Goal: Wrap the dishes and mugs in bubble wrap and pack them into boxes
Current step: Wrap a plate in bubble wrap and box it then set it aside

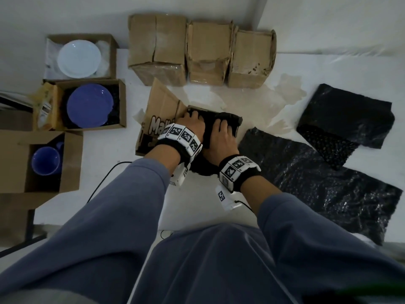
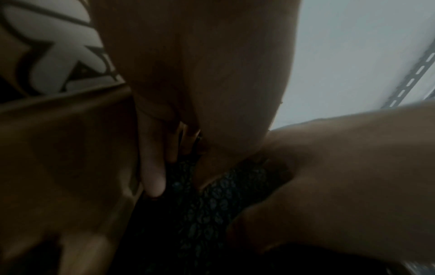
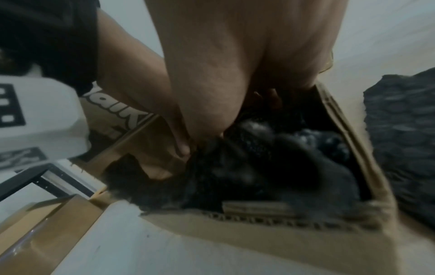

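An open cardboard box (image 1: 162,110) with printed lettering stands in the middle of the white surface. A bundle wrapped in black bubble wrap (image 1: 230,119) sits in its mouth. My left hand (image 1: 190,121) grips the bundle's left side, fingers (image 2: 154,176) going down along the box wall (image 2: 58,148) against the wrap (image 2: 207,204). My right hand (image 1: 221,132) holds the bundle's top, its fingertips (image 3: 268,96) sunk into the wrap (image 3: 259,167) inside the box (image 3: 348,148). What the wrap covers is hidden.
Three closed cardboard boxes (image 1: 208,53) line the back. At the left, open boxes hold a white plate (image 1: 79,59), a blue plate (image 1: 89,105) and a blue mug (image 1: 46,161). Black bubble wrap sheets (image 1: 306,178) lie at the right. A thin cable (image 1: 103,181) runs near my left arm.
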A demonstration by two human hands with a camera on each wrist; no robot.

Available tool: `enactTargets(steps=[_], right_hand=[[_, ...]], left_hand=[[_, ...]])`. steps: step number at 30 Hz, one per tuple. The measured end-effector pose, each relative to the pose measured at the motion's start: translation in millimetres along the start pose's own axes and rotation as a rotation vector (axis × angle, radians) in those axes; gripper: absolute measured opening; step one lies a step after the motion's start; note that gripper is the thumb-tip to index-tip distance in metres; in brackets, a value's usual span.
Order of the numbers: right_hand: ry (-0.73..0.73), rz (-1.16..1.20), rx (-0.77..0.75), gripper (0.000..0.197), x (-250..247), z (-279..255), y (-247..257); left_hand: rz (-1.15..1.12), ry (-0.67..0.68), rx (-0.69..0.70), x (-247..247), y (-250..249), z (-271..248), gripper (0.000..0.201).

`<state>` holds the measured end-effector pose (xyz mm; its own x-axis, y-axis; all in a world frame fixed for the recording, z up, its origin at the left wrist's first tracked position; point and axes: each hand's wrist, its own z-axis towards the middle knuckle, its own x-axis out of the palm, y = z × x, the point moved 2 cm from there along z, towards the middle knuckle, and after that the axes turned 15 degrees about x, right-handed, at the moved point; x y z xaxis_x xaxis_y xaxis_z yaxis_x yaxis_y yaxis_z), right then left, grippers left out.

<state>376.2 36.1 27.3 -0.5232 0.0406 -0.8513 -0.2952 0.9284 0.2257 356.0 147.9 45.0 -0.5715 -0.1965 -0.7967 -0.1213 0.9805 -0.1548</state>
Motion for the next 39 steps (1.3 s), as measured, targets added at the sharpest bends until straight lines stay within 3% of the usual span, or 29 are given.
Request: enactTargets(steps=[8, 14, 18, 24, 29, 36, 39], right_hand=[[0.073, 0.034, 0.019, 0.060, -20.4, 6.4, 0.8], [0.080, -0.023, 0.096, 0.062, -27.1, 8.8, 0.7], [0.174, -0.068, 0.154, 0.066, -26.6, 17.3, 6.1], [0.204, -0.187, 0.158, 0.051, -39.3, 27.8, 7.1], [0.227, -0.195, 0.169, 0.046, -42.6, 27.4, 3.6], [0.246, -0.151, 0.157, 0.060, -43.8, 18.9, 0.9], [0.184, -0.092, 0.103, 0.055, -46.0, 12.7, -3.1]], left_hand=[[-0.149, -0.071, 0.009, -1.0, -1.1, -5.2, 0.055], [-0.122, -0.049, 0.004, 3.0, -2.0, -0.7, 0.046], [-0.136, -0.012, -0.017, 0.5, -1.5, 1.2, 0.043], [-0.164, 0.032, -0.058, -3.3, -6.3, 3.4, 0.051], [-0.342, -0.050, -0.011, -5.6, -1.2, -2.4, 0.064], [-0.212, 0.018, -0.041, 3.2, -9.7, -2.7, 0.069], [-0.191, 0.016, -0.068, 2.8, -10.3, -0.1, 0.069]])
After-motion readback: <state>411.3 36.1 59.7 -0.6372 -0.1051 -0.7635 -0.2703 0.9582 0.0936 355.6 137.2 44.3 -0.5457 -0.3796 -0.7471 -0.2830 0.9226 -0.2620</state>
